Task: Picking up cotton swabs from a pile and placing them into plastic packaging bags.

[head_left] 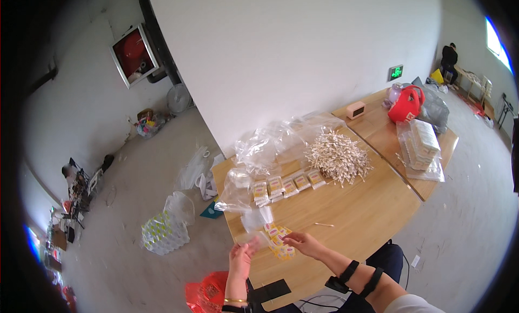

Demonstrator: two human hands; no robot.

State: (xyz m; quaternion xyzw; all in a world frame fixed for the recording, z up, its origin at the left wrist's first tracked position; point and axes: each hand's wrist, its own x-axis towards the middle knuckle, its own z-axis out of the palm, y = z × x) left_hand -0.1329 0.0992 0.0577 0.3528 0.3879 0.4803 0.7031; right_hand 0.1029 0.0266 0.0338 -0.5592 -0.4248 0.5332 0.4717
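Observation:
My left hand (pixel 239 260) is near the table's front left edge, with its fingers closed on a small clear plastic bag (pixel 258 239). To its right, my right hand (pixel 304 244) reaches over a loose spread of yellow-and-white printed cards (pixel 282 251). Its fingertips are bent together at the cards; whether they grip one is too small to tell. Just beyond the cards lies a stack of clear bags (pixel 254 220). Farther back stand filled packs of cotton swabs (pixel 290 187) in a row. A large heap of loose cotton swabs (pixel 338 156) rises behind them.
A single swab (pixel 324 224) lies right of the cards. Large clear plastic sheets (pixel 265 145) cover the back left of the table. On the adjoining table are wrapped white packs (pixel 423 145), a red bag (pixel 406 104) and a pink clock (pixel 356 110). A dark flat object (pixel 270 291) rests by the front edge.

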